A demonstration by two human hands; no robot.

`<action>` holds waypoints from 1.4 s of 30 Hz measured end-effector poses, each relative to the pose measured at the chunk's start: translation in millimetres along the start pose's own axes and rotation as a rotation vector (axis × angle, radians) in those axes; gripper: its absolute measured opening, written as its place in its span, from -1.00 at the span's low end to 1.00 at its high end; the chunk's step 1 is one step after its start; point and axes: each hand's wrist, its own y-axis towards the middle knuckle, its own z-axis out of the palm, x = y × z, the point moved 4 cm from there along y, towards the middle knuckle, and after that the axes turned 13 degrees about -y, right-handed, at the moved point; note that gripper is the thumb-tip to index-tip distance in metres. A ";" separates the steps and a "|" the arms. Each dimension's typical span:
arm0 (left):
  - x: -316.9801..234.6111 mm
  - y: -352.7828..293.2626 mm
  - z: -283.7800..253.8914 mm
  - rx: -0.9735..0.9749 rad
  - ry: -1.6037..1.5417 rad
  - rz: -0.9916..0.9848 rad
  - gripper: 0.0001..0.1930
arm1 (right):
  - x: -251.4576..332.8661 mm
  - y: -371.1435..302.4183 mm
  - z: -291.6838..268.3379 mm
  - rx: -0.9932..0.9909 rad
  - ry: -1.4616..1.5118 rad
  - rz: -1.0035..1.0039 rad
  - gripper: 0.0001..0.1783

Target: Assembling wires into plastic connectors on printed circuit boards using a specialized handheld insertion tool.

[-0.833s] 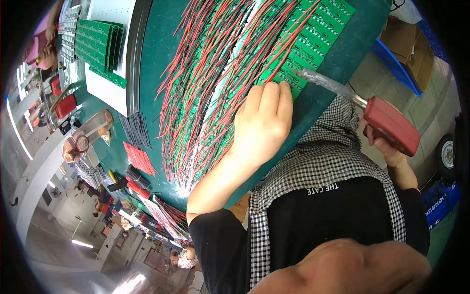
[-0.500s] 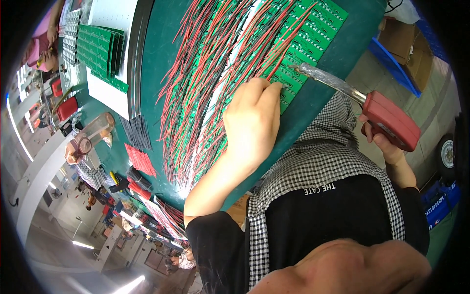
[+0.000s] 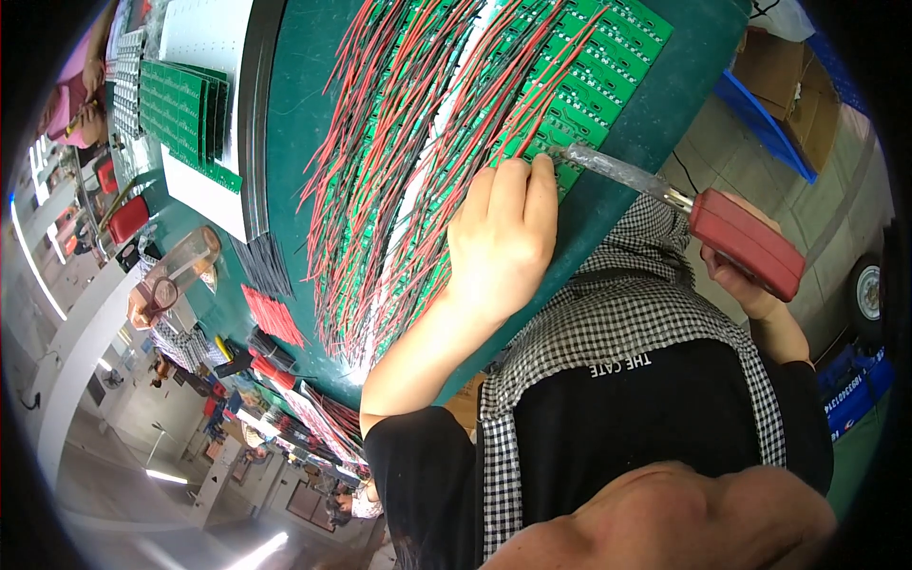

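The person's left hand (image 3: 502, 237) reaches in from the left, forearm angled across the near end of the work, knuckles up and fingers bent close together, tips down at the circuit boards (image 3: 608, 85). Whether those fingers pinch a wire I can't tell from here. The right hand (image 3: 737, 285), elbow bent beside the body, is wrapped around the red-handled soldering tool (image 3: 746, 244); its tip meets the boards' right side, just beside the left fingertips.

The handle is chunky and block-shaped, the shaft sheathed in something silvery and crinkled. The boards are flat, green and dotted with small shiny pads, lying on a smooth dark-green table (image 3: 689, 76). Thin, flexible red and black wires (image 3: 361, 190) sprawl over them like loose hair. To the left sits a bundle of straight red wires (image 3: 273, 315).
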 end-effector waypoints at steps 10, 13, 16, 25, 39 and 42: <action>-3.6 1.6 0.4 0.022 0.055 -0.026 -0.76 | 1.4 2.4 -0.9 0.073 0.286 0.216 -0.29; -3.0 1.7 0.7 0.017 0.047 -0.020 -0.76 | 1.3 2.2 -2.9 0.007 0.216 0.098 -0.21; -1.4 -2.4 2.9 0.017 0.057 -0.025 -0.76 | -2.1 5.7 3.3 0.036 0.322 0.124 -0.19; -12.3 14.6 -28.5 -0.096 -0.065 0.112 -0.74 | -9.7 -4.3 4.2 -0.028 0.345 0.135 -0.34; -0.8 15.8 5.9 -0.003 0.035 0.063 -0.74 | 0.1 5.0 -10.8 -0.017 0.332 0.152 -0.23; -4.1 15.1 5.0 -0.004 0.048 0.051 -0.75 | -7.8 4.7 -11.8 -0.011 0.170 0.085 -0.24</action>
